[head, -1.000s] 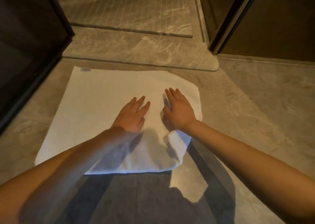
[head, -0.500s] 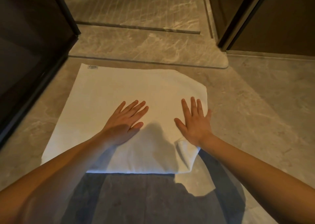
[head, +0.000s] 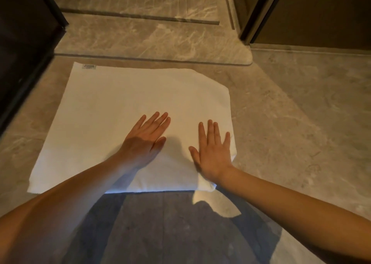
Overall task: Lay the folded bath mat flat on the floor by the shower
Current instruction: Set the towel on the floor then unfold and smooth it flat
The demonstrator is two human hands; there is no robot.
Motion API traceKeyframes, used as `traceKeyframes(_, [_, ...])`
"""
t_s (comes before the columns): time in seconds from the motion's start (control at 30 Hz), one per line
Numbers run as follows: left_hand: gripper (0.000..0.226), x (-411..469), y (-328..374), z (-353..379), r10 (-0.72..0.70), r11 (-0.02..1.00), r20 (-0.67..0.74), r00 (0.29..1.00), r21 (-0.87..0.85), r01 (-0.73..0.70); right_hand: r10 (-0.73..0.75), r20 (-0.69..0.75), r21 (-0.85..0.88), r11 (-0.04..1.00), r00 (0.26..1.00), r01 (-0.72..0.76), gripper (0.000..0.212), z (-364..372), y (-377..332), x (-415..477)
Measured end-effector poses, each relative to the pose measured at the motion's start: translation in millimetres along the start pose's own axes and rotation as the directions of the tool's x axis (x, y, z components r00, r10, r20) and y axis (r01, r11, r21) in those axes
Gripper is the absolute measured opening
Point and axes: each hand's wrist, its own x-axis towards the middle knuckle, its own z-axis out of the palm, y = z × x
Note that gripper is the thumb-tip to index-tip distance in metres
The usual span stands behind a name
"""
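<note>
A white bath mat [head: 112, 111] lies spread on the stone floor, its far edge close to the raised shower threshold [head: 152, 43]. A small label sits at its far left corner. My left hand [head: 145, 141] rests palm down near the mat's middle, fingers apart. My right hand [head: 213, 153] lies flat on the mat's right side, fingers spread, close to the right edge. Beneath my right wrist the near right corner of the mat is bunched or folded under. Neither hand grips anything.
A dark glass panel [head: 24, 49] stands along the left. At the upper right is a dark door and frame [head: 313, 13]. Grey marble floor [head: 301, 113] spreads to the right of the mat. My shadow [head: 170, 229] falls on the floor in front.
Both hands have slid outward across the mat, the right one toward the right edge, flattening the raised fold by the near right corner. The view has shifted slightly.
</note>
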Motion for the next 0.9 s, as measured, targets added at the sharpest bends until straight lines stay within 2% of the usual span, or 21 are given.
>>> traceKeyframes(0.17, [0.054,-1.2,3.4,-2.3,0.014,1.0,-0.016,1.0,-0.01,-0.015,0.031,0.024,-0.088,0.996,0.999,-0.029,0.075,-5.1,36.9,-16.1])
traceKeyframes(0.27, [0.055,-1.8,6.3,-5.4,0.01,1.0,0.0,1.0,-0.003,-0.01,0.037,0.034,-0.058,0.998,0.999,-0.035,0.074,-15.6,32.7,-14.7])
traceKeyframes(0.4, [0.058,-1.1,8.3,-6.5,-0.013,1.0,0.036,0.999,0.018,0.013,-0.129,-0.106,0.098,0.985,0.986,0.14,0.066,-26.0,-2.2,-7.3])
traceKeyframes(0.53, [0.062,0.8,3.7,-3.5,-0.053,0.997,0.093,0.994,0.06,0.048,-0.249,-0.185,0.257,0.921,0.951,0.291,0.064,-10.1,-52.6,-12.5])
traceKeyframes(0.6, [0.062,0.6,0.5,-2.8,-0.052,0.996,0.11,0.993,0.079,0.043,-0.222,-0.168,0.273,0.926,0.96,0.262,0.066,0.9,-52.2,-10.2])
traceKeyframes(0.73, [0.061,0.1,-2.7,-1.4,-0.057,0.996,0.125,0.991,0.077,0.047,-0.128,-0.142,0.081,0.987,0.982,0.141,0.076,16.7,-3.1,-10.3])
traceKeyframes(0.9, [0.061,0.1,-4.0,1.5,-0.061,0.996,0.126,0.99,0.076,0.052,0.022,-0.124,0.109,0.994,0.992,-0.008,0.078,26.5,44.0,-31.4])
